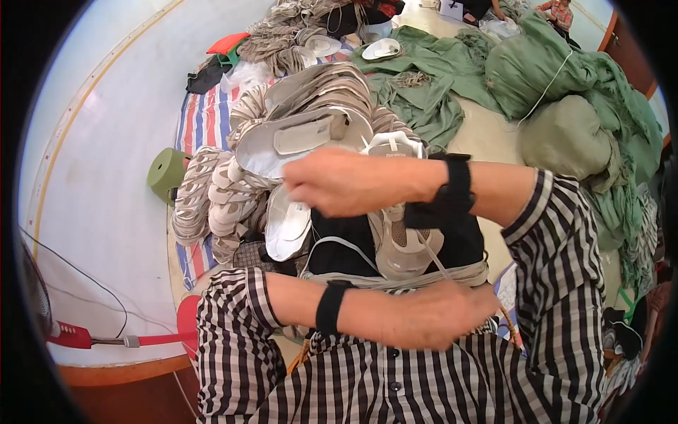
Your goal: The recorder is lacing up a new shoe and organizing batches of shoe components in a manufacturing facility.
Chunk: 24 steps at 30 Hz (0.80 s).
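A grey-beige sneaker (401,265) is lying over the person's lap on black material (339,256), its tongue end pointing away from the body. Along the sneaker's near end a bundle of pale cords (462,274) is running. Just below the sneaker and to its right, the left hand (445,314) is bending inward, its grip pinching a light lace (436,258) that is stretching up to the sneaker. The right forearm is crossing above the sneaker, so the right hand (321,182) is hanging to its upper left, fingers curling (I cannot tell whether that grip is holding anything).

Left of the sneaker a white shoe piece (288,230) is lying; beyond that, stacked shoe uppers (194,194) are covering part of a red, white and blue striped sheet (205,106). Farther left, a green stool-like tub (164,172) is standing near a white wall (106,177). Beyond the sneaker to the upper right, green cloth (431,85) and a bulging olive sack (565,138) are resting on the tan floor (494,134), and a person in a red checked top (561,14) is sitting at the far edge.

The right forearm and its black band (459,185) are hiding the sneaker's middle; both hands' fingers are blurring, and dark fisheye corners are cutting off the room.
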### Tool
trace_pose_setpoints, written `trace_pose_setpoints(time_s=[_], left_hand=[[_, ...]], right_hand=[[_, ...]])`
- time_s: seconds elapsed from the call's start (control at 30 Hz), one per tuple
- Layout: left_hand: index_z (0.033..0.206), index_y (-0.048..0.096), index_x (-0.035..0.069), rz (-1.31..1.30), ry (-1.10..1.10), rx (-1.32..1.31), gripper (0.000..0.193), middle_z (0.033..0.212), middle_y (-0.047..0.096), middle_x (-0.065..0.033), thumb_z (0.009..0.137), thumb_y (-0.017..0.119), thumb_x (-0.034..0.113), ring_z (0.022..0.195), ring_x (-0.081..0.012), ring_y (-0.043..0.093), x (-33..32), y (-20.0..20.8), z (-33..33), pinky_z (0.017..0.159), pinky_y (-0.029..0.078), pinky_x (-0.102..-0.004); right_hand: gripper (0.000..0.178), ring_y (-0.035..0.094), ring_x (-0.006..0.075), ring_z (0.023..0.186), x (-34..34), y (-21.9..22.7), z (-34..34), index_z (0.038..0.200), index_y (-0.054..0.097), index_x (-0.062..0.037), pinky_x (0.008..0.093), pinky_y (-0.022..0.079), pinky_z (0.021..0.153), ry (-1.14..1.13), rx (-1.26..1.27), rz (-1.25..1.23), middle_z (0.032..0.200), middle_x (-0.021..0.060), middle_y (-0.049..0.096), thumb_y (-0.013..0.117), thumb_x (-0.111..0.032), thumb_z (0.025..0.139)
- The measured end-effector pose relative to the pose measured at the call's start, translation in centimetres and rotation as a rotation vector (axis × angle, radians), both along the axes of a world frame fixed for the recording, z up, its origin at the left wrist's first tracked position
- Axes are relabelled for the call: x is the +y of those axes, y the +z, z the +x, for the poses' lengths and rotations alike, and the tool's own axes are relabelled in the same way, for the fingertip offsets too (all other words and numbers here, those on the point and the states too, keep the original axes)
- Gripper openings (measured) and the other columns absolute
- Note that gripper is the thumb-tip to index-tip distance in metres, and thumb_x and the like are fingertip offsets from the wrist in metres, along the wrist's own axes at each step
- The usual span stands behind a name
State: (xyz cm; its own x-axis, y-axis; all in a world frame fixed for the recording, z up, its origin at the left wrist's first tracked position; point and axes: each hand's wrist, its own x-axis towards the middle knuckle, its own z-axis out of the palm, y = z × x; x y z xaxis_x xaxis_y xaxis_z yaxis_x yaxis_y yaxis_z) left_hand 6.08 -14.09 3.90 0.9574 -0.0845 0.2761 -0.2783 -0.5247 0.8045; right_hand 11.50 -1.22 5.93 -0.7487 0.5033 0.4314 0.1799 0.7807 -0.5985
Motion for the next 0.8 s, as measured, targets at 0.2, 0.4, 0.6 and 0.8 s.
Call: trace_pose_setpoints(time_s=[0.2,0.4,0.6,0.8], left_hand=[[0.097,0.049,0.000,0.085,0.259,-0.583,0.020,0.095,0.050,-0.0179,0.080,0.060,0.003,0.074,-0.0319,0.056,-0.5,7.3,0.8,0.057,0.047,-0.0387],[0.087,0.061,-0.002,0.319,0.609,-0.573,0.012,0.097,0.058,-0.0177,0.081,0.065,0.008,0.085,-0.0258,0.063,15.4,12.2,4.7,0.075,0.050,-0.0358],[0.098,0.060,-0.001,0.372,1.034,-0.091,0.020,0.088,0.065,-0.0113,0.083,0.062,0.014,0.079,-0.0183,0.063,21.1,2.3,-0.1,0.073,0.051,-0.0326],[0.101,0.063,0.001,0.233,1.021,0.009,0.021,0.091,0.065,-0.0094,0.083,0.064,0.011,0.079,-0.0182,0.062,16.6,-3.0,-6.1,0.072,0.049,-0.0303]], right_hand=[[0.016,0.059,0.0176,0.062,0.9,2.7,3.4,0.092,0.057,-0.0008,0.0324,0.047,0.057,-0.090,-0.008,-0.151,0.072,0.0069,0.059,0.055,-0.016,0.094],[0.012,0.054,0.0055,0.060,-2.1,-1.3,15.1,0.102,0.061,-0.0049,0.0231,0.044,0.053,-0.651,-0.144,-0.573,0.078,-0.0005,0.060,0.055,-0.012,0.094],[0.039,0.062,0.0400,0.084,-7.8,-7.7,16.1,0.116,0.051,-0.0053,0.0463,0.051,0.070,-0.608,-0.275,0.078,0.109,0.0180,0.060,0.064,-0.002,0.079],[0.014,0.063,0.0368,0.076,-6.1,-10.0,16.2,0.099,0.053,-0.0058,0.0469,0.049,0.062,-0.828,-0.426,0.167,0.087,0.0137,0.060,0.059,-0.008,0.086]])
